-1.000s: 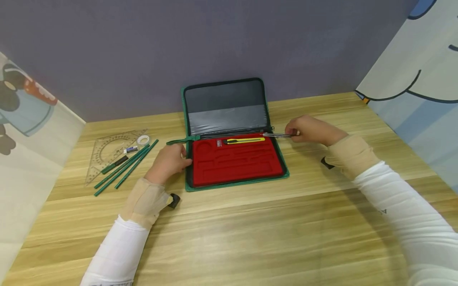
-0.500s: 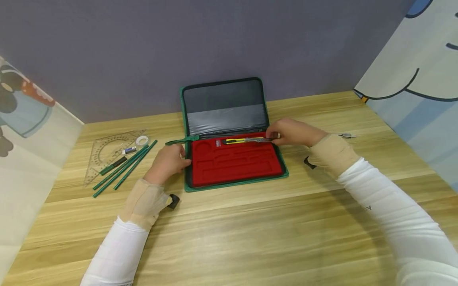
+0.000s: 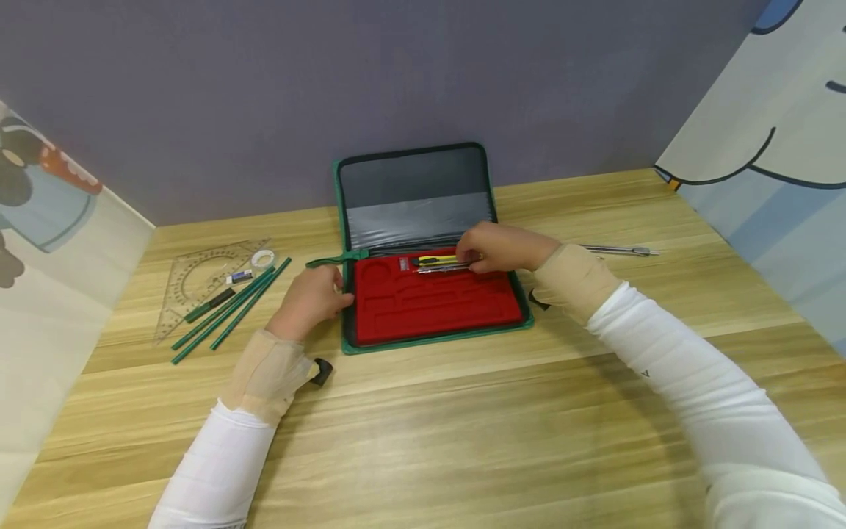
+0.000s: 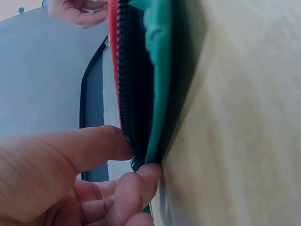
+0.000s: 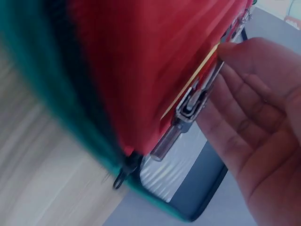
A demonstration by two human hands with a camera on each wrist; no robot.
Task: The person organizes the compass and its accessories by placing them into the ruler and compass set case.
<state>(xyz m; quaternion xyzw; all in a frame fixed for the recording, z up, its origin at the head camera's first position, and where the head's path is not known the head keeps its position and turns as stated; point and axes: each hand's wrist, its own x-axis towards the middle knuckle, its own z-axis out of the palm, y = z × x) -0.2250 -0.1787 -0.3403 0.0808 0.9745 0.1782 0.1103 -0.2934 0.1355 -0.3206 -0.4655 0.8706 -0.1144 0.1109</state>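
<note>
A green zippered case (image 3: pixel 439 339) lies unfolded, with a red moulded tray (image 3: pixel 436 316) in its lower half. My left hand (image 3: pixel 309 300) pinches the case's left edge; in the left wrist view the thumb is on the zip (image 4: pixel 124 80) and a finger on the green border (image 4: pixel 162 70). Over the tray's upper part, my right hand (image 3: pixel 505 248) holds a metal drawing compass (image 5: pixel 189 106) between thumb and fingers. Its legs (image 3: pixel 439 269) point left, just in front of a yellow utility knife (image 3: pixel 438 259) seated in the tray. Fingers partly hide both.
Left of the case lie a clear set square (image 3: pixel 192 283), a roll of white tape (image 3: pixel 263 258), an eraser (image 3: pixel 239 277) and several green pencils (image 3: pixel 225 316). Another slim metal instrument (image 3: pixel 621 250) rests on the table to the right. A grey panel (image 3: pixel 396 81) stands behind.
My right hand has moved left from beyond the case's right edge to over the tray, bringing the compass along. The metal instrument at right has come into view. My left hand stays put.
</note>
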